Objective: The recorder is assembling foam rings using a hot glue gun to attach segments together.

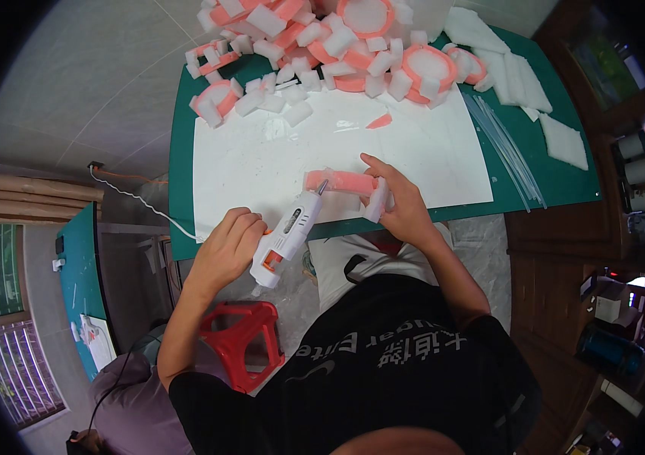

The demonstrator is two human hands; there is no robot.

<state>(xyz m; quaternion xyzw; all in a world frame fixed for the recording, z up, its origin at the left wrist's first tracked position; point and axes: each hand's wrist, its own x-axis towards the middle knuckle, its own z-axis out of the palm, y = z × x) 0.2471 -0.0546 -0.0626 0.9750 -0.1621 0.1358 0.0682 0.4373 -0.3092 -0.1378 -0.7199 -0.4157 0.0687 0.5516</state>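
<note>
My left hand (227, 246) grips a white glue gun (286, 236) with an orange trigger, its nozzle touching a pink foam ring (340, 182). My right hand (398, 201) holds that ring together with a white foam block (377, 202) pressed at its right end. Both hands work over the near edge of a white sheet (277, 163) lying on a green cutting mat (182, 152).
A heap of pink foam rings with white blocks (322, 45) fills the far side of the mat. Clear glue sticks (508, 148) and white foam pieces (561, 140) lie at right. The gun's white cord (136, 199) runs left. A red stool (243, 337) stands below.
</note>
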